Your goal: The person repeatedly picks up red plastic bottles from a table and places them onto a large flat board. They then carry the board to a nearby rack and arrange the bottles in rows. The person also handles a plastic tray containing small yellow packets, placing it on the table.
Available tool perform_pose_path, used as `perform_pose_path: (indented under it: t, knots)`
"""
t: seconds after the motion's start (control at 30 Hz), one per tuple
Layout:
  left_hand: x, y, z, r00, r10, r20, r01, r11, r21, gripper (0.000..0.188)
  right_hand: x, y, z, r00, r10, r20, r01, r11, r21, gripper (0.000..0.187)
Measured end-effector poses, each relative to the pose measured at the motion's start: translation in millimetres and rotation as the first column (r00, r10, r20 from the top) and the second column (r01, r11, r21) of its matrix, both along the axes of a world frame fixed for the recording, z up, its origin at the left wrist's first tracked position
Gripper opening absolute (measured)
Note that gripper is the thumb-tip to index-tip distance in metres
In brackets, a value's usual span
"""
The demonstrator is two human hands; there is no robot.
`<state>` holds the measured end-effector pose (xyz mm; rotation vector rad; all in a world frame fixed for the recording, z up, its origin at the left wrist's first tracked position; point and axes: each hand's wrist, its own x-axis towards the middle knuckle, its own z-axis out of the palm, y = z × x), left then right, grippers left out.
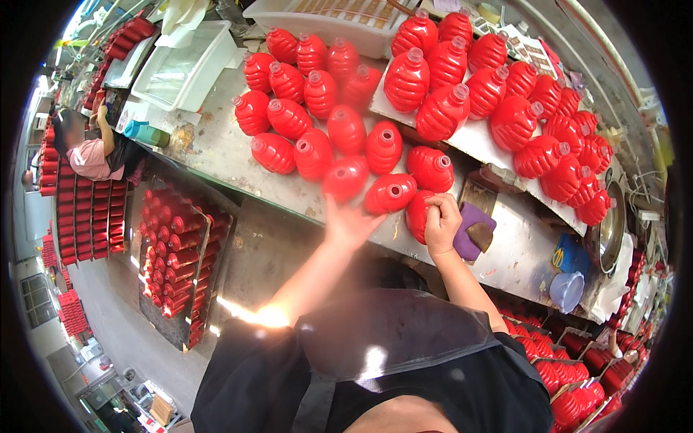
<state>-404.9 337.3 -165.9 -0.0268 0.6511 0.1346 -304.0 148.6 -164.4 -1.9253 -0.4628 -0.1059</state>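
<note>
My right hand [442, 225] is closed at the top of a red, ribbed, round-bodied bottle [416, 219] near the table's front edge; its fingers hide the neck. My left hand [346, 222], a little blurred, has its thumb and fingers apart. It is just below a red bottle [390, 193] with an open neck and another blurred one [345, 179]; whether it touches either I cannot tell. Several more such bottles stand close together beyond my hands, among them one [430, 168] past my right hand. Beside that hand lies a purple cloth [469, 221] with a brown lump [480, 235] on it.
A raised white board [498, 144] carries several red bottles at the right. Farther right are a blue container [570, 254] and a translucent tub [567, 291]. White bins [184, 65] stand at the back left. Stacked red items [177, 252] fill a floor rack. A person [90, 155] sits far left.
</note>
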Motion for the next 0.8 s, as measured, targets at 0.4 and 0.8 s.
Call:
perform_pose_path:
  t: [0.4,0.8]
  knots:
    - [-43,33,-25,0.924,-0.065,-0.376,0.214,0.905,0.367,0.064,-1,7,-12,0.988,-0.02,0.15,0.01,0.997,0.072,0.01]
    - [-59,-112,64,0.502,-0.755,-0.423,0.824,0.267,0.5,0.038,-139,-264,38,0.971,-0.061,-0.232,-0.004,0.962,-0.272,0.042]
